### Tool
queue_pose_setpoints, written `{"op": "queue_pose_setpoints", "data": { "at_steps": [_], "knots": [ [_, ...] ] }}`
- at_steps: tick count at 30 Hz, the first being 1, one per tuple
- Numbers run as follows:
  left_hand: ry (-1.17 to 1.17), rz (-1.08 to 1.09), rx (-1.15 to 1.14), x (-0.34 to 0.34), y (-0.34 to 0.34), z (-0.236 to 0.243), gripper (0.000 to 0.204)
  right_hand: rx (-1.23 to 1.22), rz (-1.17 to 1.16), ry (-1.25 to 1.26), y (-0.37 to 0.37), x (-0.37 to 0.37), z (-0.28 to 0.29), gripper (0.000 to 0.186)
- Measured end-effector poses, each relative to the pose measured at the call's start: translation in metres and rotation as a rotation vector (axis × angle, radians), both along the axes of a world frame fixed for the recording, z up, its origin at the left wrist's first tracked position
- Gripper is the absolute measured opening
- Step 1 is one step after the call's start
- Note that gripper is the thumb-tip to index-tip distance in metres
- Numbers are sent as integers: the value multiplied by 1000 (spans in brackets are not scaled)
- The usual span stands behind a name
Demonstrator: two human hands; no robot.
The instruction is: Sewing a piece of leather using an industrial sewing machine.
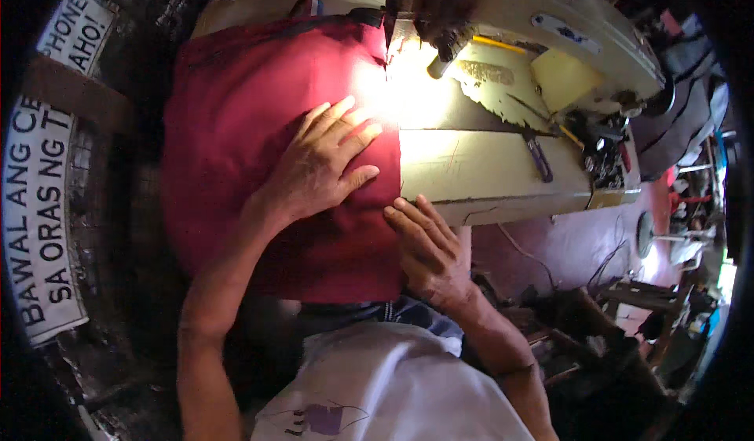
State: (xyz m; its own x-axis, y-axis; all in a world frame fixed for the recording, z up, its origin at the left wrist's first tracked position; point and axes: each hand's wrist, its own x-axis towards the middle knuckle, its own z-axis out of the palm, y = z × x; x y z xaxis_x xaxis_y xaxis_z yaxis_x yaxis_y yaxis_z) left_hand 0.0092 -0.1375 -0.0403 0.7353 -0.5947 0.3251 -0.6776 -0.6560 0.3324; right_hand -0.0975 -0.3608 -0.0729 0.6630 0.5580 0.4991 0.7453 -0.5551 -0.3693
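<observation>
Red cloth [236, 111] and scissors [538, 154] on sewing table [471, 174].

cloth [236, 127] on table [487, 174], left hand [318, 166] on cloth, sewing machine [550, 25] behind

Both bare forearms come in from the near edge and reach toward the far side. The left hand [318, 166] lies flat, palm down, fingers spread and pointing far-right, wrist bent slightly. The right hand [424, 248] sits nearer and to the right, palm down, fingers together and angled far-left, knuckles raised a little.
</observation>
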Motion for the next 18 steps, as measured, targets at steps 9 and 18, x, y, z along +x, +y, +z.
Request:
{"op": "queue_pose_setpoints", "data": {
  "at_steps": [9,18],
  "knots": [
    [12,-33,82,7,3,-8,66,-59,61,65,-4,12,12,21],
    [-21,-52,89,46,5,-11,65,31,1,91,1,48,16,15]
  ]
}}
